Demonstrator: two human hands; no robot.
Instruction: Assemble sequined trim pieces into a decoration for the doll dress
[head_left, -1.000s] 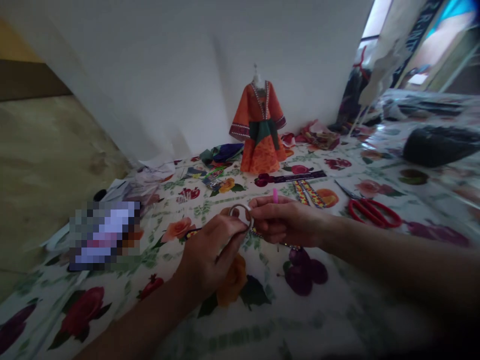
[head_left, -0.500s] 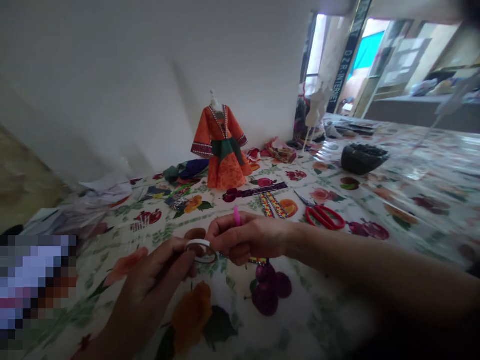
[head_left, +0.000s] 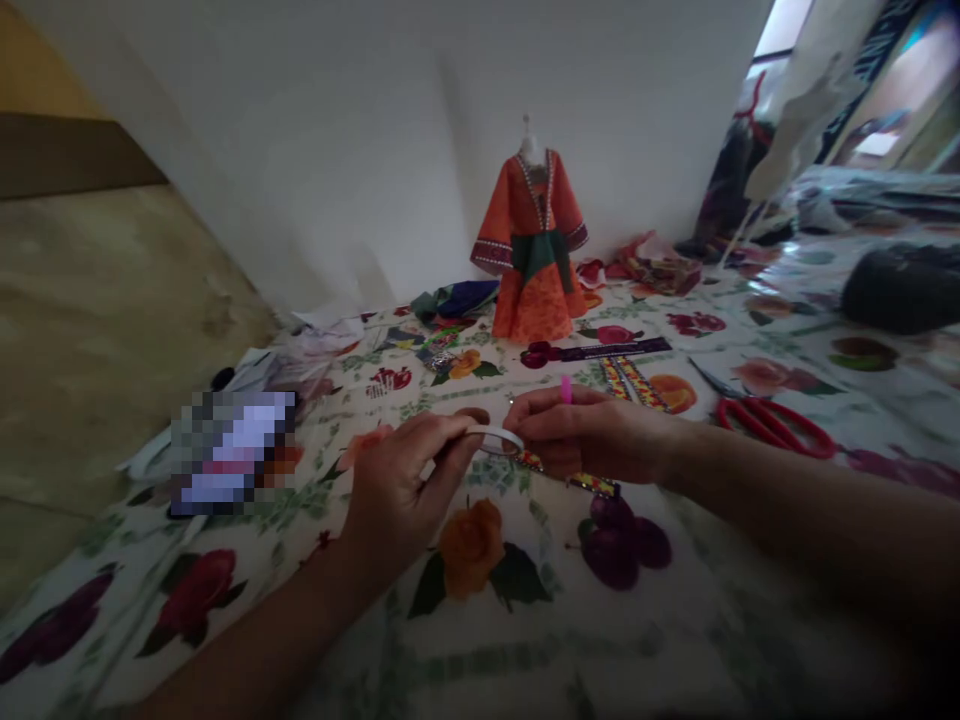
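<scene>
A narrow roll of white tape is pinched at its left side between the thumb and fingers of my left hand. On the roll's right edge, the bent fingertips of my right hand press close together; whether they grip a loose tape end is too small to see. A pink band circles one right finger. Under the right hand lies a yellow patterned trim strip, partly covered. Beyond it are a folded yellow and red trim and a dark purple trim.
Red-handled scissors lie at the right. A small dress form in an orange and green dress stands by the wall. Fabric scraps, a black container and a pixelated device rest on the flowered tablecloth.
The view has swung left, so the scene sits further right in the picture. Both hands stay together at the tape roll, which now appears flatter, nearly edge-on.
</scene>
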